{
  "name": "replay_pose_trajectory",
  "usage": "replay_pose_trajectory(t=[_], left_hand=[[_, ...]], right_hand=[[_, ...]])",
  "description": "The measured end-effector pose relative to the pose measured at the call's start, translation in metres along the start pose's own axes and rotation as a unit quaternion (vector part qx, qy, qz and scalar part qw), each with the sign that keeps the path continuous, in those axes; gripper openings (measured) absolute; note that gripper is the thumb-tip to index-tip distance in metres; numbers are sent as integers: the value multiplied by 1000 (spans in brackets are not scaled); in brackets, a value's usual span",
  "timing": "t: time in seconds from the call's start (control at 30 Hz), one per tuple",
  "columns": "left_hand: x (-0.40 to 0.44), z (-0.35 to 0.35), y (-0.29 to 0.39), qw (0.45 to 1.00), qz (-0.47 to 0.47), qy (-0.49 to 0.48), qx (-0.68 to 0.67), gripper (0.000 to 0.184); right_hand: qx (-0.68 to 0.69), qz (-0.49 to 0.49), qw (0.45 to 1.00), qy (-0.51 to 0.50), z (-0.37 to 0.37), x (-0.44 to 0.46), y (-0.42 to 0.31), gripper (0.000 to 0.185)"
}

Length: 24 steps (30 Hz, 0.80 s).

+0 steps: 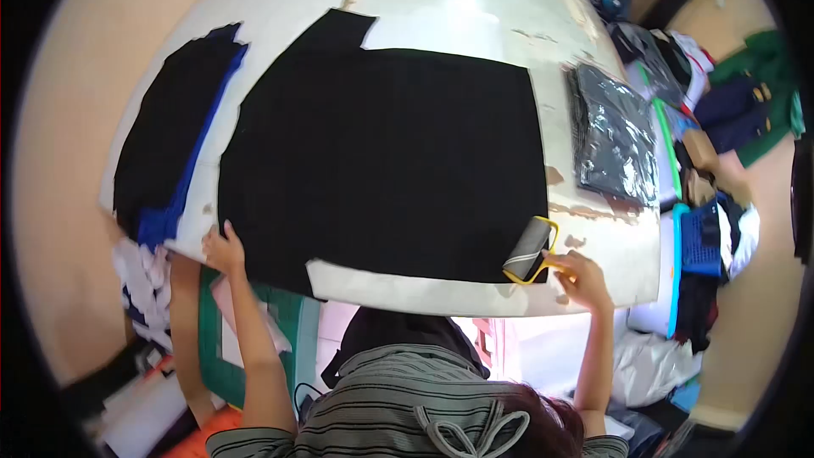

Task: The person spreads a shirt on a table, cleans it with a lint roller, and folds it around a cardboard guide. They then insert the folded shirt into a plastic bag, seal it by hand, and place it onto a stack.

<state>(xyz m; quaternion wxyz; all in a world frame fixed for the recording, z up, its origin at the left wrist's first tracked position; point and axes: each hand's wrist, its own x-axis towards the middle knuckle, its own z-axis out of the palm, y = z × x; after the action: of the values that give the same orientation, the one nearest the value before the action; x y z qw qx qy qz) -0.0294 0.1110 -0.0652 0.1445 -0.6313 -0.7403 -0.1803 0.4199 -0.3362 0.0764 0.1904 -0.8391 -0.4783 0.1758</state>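
A large black fabric piece (pixel 381 153) lies flat on the white table (pixel 432 290). At its lower left edge is my left hand (pixel 223 248), fingers apart, resting by the cloth with nothing in it. My right hand (pixel 581 278) grips the yellow handle of a lint roller (pixel 532 248), whose grey roller lies over the cloth's lower right corner. Left of the large piece, a stack of black cloth (pixel 165 123) sits with blue fabric (pixel 212 131) showing along its right side.
Plastic-wrapped dark packets (pixel 615 136) lie at the table's right. Beyond the right edge stand a blue basket (pixel 702 239) and piled clothes. White cloth (pixel 142 284) hangs at the lower left, near a green container (pixel 212 348) below the front edge.
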Motion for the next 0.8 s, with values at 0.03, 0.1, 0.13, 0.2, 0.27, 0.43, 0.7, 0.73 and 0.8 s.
replay_pose_trajectory(t=[0.03, 0.1, 0.13, 0.2, 0.27, 0.43, 0.7, 0.73, 0.8], left_hand=[[3, 0, -8, 999, 23, 3, -32, 38], [3, -3, -24, 992, 75, 14, -101, 31], [2, -4, -32, 990, 65, 2, -126, 28], [0, 8, -46, 976, 36, -6, -216, 24], [-6, 6, -43, 963, 43, 34, -263, 22], [-10, 1, -37, 950, 28, 70, -301, 16], [-9, -5, -39, 927, 21, 48, -371, 14], [-9, -6, -40, 928, 13, 32, -371, 15], [-8, -8, -41, 926, 2, 5, -377, 19]], right_hand=[[-10, -14, 1000, -7, -8, 13, -9, 42], [-76, -37, 993, -82, -18, 36, -19, 41], [-92, -29, 991, -98, -19, 46, -29, 41], [-117, -70, 983, -125, -6, 67, -33, 41], [-111, -70, 980, -148, 2, 83, -43, 40], [-118, -106, 968, -197, 40, 138, -123, 39], [5, -269, 938, -220, 198, 248, -340, 45], [19, -269, 936, -226, 210, 257, -369, 45], [28, -251, 940, -229, 235, 267, -414, 46]])
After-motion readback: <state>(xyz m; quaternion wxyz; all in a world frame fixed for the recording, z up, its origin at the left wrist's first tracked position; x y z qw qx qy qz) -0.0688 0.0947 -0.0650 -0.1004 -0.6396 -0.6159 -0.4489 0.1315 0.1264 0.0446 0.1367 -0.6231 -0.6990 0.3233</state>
